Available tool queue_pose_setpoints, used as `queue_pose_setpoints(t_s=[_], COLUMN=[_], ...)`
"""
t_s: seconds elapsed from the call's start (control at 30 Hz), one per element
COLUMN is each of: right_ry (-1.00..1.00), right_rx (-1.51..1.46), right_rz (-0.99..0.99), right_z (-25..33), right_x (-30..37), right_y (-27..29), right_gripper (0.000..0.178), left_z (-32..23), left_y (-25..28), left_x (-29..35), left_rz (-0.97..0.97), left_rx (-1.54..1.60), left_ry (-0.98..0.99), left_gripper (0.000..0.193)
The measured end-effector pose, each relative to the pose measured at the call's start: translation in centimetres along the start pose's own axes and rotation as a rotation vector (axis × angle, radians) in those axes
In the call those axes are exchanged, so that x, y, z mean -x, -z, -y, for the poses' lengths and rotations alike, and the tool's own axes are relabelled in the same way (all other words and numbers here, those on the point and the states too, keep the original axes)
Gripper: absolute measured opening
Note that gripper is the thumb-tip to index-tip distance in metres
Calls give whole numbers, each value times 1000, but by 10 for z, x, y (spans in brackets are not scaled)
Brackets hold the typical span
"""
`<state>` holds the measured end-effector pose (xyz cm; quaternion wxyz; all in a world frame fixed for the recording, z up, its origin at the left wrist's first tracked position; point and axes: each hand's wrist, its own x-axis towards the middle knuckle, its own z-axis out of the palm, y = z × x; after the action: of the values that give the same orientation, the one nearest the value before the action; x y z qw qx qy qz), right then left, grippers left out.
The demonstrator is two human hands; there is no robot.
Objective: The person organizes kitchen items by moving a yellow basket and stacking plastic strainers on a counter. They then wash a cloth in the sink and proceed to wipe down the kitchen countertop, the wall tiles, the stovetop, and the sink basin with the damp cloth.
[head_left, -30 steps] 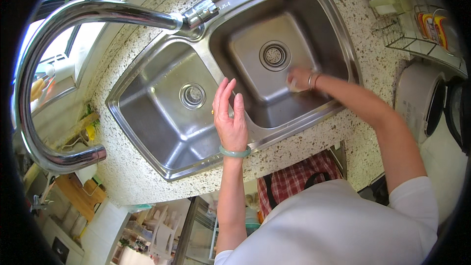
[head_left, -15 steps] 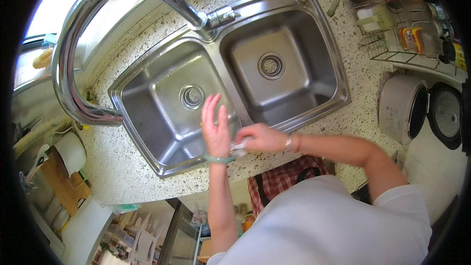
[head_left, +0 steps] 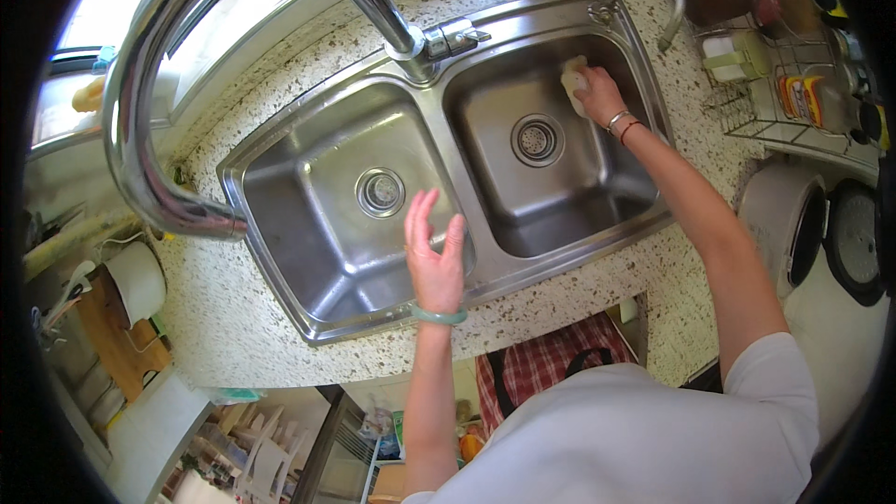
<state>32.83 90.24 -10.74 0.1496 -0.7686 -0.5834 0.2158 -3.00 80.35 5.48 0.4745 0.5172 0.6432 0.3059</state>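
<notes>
My right hand (head_left: 602, 98) reaches into the right basin (head_left: 490, 182) of a steel double sink, its fingers closed on a small, pale yellowish cloth (head_left: 571, 84). The cloth is near the basin's far right corner, beyond the drain (head_left: 538, 140); the hand partly hides it. My left hand (head_left: 437, 261) is raised over the near right part of the left basin (head_left: 322, 196), fingers apart and holding nothing. A green bangle (head_left: 439, 315) circles the left wrist. Both basins contain no dishes.
A tall chrome faucet (head_left: 126, 121) arches over the left side. A smaller curved spout (head_left: 674, 14) stands at the back right. Right of the sink are a wire rack (head_left: 747, 121) with bottles and an appliance (head_left: 773, 219) with its lid open. A wooden board (head_left: 117, 331) leans at the left.
My right hand has moved from beside my left wrist to the far right of the right basin, carrying the pale cloth. My left hand has shifted slightly right and nearer.
</notes>
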Motion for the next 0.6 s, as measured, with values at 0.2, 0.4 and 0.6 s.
queue_pose_setpoints(t_s=[0.2,0.4,0.6], right_ry=[-118,167,-286], right_rx=[-23,-231,-976], right_rz=[-301,-150,250], right_z=[9,121,145], right_x=[7,27,35], right_y=[-106,-152,-145], right_gripper=[50,43,43], left_z=[15,20,23], left_y=[-4,-19,-30], left_x=[2,-16,-32], left_rz=[66,28,87], left_rx=[-20,-168,-2], left_ry=[84,-30,-17], left_gripper=[44,56,58])
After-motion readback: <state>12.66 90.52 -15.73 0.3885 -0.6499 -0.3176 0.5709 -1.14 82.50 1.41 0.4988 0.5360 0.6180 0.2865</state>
